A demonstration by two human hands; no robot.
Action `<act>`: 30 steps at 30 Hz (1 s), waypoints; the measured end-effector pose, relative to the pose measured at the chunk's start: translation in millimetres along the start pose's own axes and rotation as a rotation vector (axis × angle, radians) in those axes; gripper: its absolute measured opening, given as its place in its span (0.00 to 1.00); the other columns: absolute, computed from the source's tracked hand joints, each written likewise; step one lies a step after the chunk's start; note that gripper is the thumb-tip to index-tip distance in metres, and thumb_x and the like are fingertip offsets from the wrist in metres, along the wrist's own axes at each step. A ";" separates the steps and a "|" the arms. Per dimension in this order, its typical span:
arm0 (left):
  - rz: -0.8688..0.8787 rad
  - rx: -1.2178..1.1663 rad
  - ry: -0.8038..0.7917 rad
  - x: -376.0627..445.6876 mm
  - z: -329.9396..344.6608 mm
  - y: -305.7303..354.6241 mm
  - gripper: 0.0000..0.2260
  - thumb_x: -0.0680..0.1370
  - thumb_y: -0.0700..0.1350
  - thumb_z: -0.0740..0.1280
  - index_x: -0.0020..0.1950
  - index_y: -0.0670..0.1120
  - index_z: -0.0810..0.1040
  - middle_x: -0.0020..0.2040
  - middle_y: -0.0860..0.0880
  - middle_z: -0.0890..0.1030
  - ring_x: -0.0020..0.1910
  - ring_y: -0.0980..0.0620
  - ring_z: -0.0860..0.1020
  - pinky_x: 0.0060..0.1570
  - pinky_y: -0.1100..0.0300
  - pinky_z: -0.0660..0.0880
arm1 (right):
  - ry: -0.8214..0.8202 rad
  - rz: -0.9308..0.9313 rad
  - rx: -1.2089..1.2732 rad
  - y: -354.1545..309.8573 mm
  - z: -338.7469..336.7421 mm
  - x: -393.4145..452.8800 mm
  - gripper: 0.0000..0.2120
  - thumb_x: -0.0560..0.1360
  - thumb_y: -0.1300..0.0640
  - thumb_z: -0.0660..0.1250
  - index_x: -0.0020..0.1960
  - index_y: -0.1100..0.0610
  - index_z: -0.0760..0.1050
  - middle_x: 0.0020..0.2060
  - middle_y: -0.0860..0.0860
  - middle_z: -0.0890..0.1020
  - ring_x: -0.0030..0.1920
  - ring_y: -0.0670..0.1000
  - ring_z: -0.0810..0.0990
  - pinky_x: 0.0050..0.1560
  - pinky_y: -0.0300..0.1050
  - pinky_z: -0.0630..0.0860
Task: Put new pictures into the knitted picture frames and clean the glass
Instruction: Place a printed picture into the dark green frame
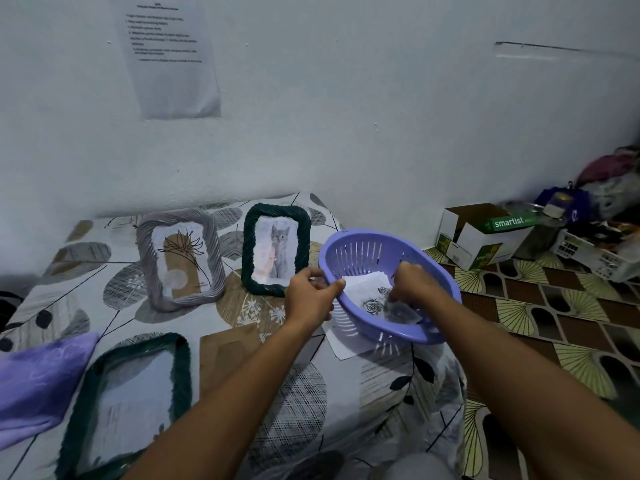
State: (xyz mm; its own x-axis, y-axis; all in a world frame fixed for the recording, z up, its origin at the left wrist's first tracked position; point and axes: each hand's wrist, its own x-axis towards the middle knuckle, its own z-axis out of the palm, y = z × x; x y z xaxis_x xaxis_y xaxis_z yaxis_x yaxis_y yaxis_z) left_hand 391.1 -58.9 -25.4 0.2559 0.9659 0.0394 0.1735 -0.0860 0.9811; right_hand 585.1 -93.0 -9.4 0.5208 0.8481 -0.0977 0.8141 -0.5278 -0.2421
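Inside the tilted lilac slotted plastic basket [377,258], the right hand [412,282] pinches light, floppy printed paper pictures [372,299], best taken by an edge; the left hand [310,294] grips its rim.

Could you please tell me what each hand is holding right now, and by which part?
The left hand grips the purple basket by its near-left rim. The right hand reaches inside and pinches the printed pictures by their right edge.

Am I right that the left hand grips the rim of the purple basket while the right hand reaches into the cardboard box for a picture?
Not quite. In the head view the right hand reaches into the purple basket itself, fingers on the rose pictures lying in it. The cardboard box sits untouched on the floor. The left hand does grip the basket's rim.
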 end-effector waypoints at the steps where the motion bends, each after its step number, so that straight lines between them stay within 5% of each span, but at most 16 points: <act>1: 0.001 0.006 -0.001 0.6 0.0 -0.8 0.14 0.72 0.44 0.74 0.53 0.45 0.75 0.43 0.43 0.81 0.35 0.47 0.80 0.26 0.61 0.76 | -0.017 0.004 -0.007 -0.3 1.1 -0.9 0.17 0.67 0.57 0.77 0.47 0.59 0.71 0.45 0.57 0.79 0.46 0.59 0.80 0.45 0.51 0.79; 14: 0.030 0.023 -0.041 -0.1 -4.7 -7.8 0.12 0.73 0.48 0.74 0.49 0.48 0.73 0.35 0.49 0.79 0.29 0.50 0.78 0.25 0.61 0.74 | 0.012 0.166 0.222 4.4 2.1 9.3 0.24 0.62 0.62 0.80 0.54 0.66 0.75 0.47 0.61 0.82 0.47 0.60 0.82 0.41 0.51 0.80; 18: 0.049 0.059 -0.042 -0.4 -6.2 -7.7 0.11 0.73 0.49 0.74 0.46 0.51 0.72 0.35 0.50 0.78 0.29 0.50 0.77 0.28 0.60 0.76 | 0.058 0.176 0.302 7.0 1.1 9.8 0.16 0.65 0.63 0.78 0.50 0.67 0.79 0.40 0.60 0.82 0.40 0.58 0.82 0.39 0.50 0.80; 22: 0.074 0.156 -0.024 -1.8 -9.0 -2.4 0.13 0.72 0.52 0.74 0.48 0.50 0.73 0.37 0.52 0.78 0.36 0.50 0.78 0.41 0.52 0.79 | 0.033 0.219 0.512 12.4 -7.1 7.6 0.09 0.68 0.64 0.76 0.36 0.66 0.76 0.26 0.57 0.75 0.25 0.52 0.73 0.29 0.43 0.72; 26: 0.140 0.185 0.032 -9.9 -14.3 9.2 0.11 0.74 0.53 0.71 0.50 0.49 0.74 0.39 0.50 0.80 0.40 0.48 0.80 0.44 0.49 0.80 | -0.004 0.242 0.838 11.4 -21.9 -4.7 0.09 0.70 0.66 0.74 0.37 0.61 0.73 0.28 0.57 0.73 0.24 0.51 0.68 0.27 0.42 0.66; 28: 0.168 0.119 0.015 -14.3 -16.2 17.0 0.08 0.75 0.49 0.70 0.51 0.47 0.77 0.41 0.47 0.81 0.42 0.48 0.81 0.46 0.48 0.80 | -0.053 0.222 0.983 3.6 -30.6 -16.5 0.06 0.70 0.65 0.72 0.42 0.66 0.76 0.33 0.59 0.78 0.30 0.54 0.74 0.31 0.46 0.74; 30: 0.205 0.088 -0.008 -18.8 -18.9 27.6 0.06 0.76 0.44 0.69 0.51 0.44 0.78 0.43 0.47 0.81 0.43 0.49 0.81 0.47 0.51 0.80 | -0.123 0.171 1.106 -7.6 -39.9 -29.1 0.08 0.71 0.65 0.71 0.47 0.69 0.77 0.43 0.63 0.82 0.39 0.58 0.79 0.48 0.56 0.80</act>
State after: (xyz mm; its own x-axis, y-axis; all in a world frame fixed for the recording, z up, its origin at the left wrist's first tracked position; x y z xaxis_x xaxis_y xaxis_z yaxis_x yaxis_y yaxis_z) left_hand 373.1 -74.9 4.5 0.3020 0.9240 0.2346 0.1993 -0.3018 0.9323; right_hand 574.0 -115.5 33.7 0.5254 0.7993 -0.2917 0.0274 -0.3585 -0.9331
